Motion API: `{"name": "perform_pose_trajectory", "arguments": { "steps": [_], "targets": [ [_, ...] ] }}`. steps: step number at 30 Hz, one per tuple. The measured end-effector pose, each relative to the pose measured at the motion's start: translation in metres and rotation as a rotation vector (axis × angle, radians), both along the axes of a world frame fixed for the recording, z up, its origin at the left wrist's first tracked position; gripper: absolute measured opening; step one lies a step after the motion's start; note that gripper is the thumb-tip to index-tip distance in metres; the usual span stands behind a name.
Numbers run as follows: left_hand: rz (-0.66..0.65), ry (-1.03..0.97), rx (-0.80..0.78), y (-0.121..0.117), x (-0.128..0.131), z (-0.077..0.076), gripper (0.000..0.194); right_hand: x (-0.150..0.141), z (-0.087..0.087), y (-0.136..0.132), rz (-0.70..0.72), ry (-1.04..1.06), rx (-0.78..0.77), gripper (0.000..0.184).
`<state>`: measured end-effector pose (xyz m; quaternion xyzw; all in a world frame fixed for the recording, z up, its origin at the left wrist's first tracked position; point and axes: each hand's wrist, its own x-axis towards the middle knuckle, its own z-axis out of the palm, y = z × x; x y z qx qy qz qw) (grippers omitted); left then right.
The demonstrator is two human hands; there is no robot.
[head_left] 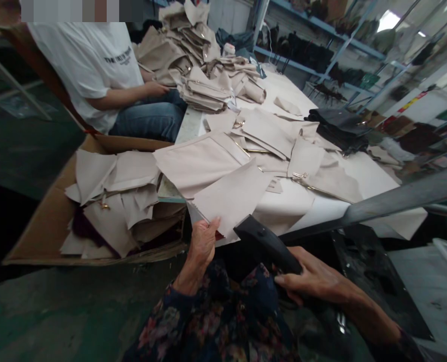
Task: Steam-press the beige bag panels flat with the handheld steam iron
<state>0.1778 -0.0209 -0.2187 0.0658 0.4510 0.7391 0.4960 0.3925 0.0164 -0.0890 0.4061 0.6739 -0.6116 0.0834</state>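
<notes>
Standing by, I can see the person's left hand (pixel 203 246) pinching the lower edge of a beige faux-leather panel (pixel 231 198), its fingers (pixel 212 223) closed on the material, with the panel lifted slightly above the tabletop (pixel 381 181). The right hand (pixel 314 281) is wrapped around a black grip (pixel 268 246), its fingers (pixel 287 279) curled closed beneath it. A long grey metal bar (pixel 404 198) runs from that grip away to the right, over the tabletop. Just ahead of both sets of fingers, more beige panels (pixel 268 130) lie overlapping, some with gold-coloured metal fittings (pixel 301 176). Beyond them, further from the fingers, sits a stack of black pieces (pixel 338 125). To the left of the left hand's fingers, an open cardboard box (pixel 46 226) holds a loose heap of similar beige pieces (pixel 114 201). Well ahead of the fingers, a seated co-worker in a white T-shirt (pixel 88 65) rests a hand (pixel 155 89) by a folded beige stack (pixel 204 90). Metal shelves (pixel 321 60) stand farther back. The person's dark floral sleeve (pixel 208 317) shows below the hands.
</notes>
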Motion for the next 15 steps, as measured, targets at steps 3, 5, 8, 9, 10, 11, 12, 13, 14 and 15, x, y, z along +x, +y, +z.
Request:
{"name": "perform_pose_trajectory", "arguments": {
  "steps": [3, 5, 8, 9, 10, 11, 12, 13, 14, 15],
  "targets": [
    [-0.017, 0.039, -0.021, -0.001, 0.003, 0.003, 0.04, -0.015, -0.007, 0.007, 0.03, 0.037, -0.007, 0.023],
    [-0.017, 0.052, -0.021, 0.0, 0.006, 0.006, 0.04, -0.024, -0.009, 0.016, 0.026, 0.077, 0.007, 0.024],
    [0.008, -0.002, 0.025, 0.002, 0.008, 0.008, 0.039, -0.027, -0.005, 0.022, -0.002, 0.121, 0.036, 0.023],
    [0.024, -0.022, 0.047, 0.004, 0.007, 0.008, 0.039, -0.025, -0.003, 0.021, 0.002, 0.116, 0.041, 0.023],
    [0.042, -0.036, 0.064, 0.005, 0.006, 0.009, 0.039, -0.023, -0.002, 0.018, 0.012, 0.096, 0.042, 0.023],
    [0.057, -0.044, 0.074, 0.007, 0.005, 0.008, 0.039, -0.02, -0.001, 0.014, 0.02, 0.071, 0.044, 0.023],
    [0.069, -0.048, 0.077, 0.008, 0.004, 0.008, 0.039, -0.018, -0.001, 0.01, 0.021, 0.047, 0.045, 0.023],
    [0.071, -0.052, 0.076, 0.008, 0.004, 0.007, 0.039, -0.018, -0.001, 0.006, 0.016, 0.028, 0.045, 0.022],
    [0.064, -0.059, 0.074, 0.008, 0.004, 0.006, 0.04, -0.019, -0.003, 0.004, 0.009, 0.021, 0.05, 0.021],
    [0.053, -0.065, 0.069, 0.008, 0.005, 0.005, 0.041, -0.022, -0.006, 0.004, 0.006, 0.025, 0.064, 0.019]
  ]
}}
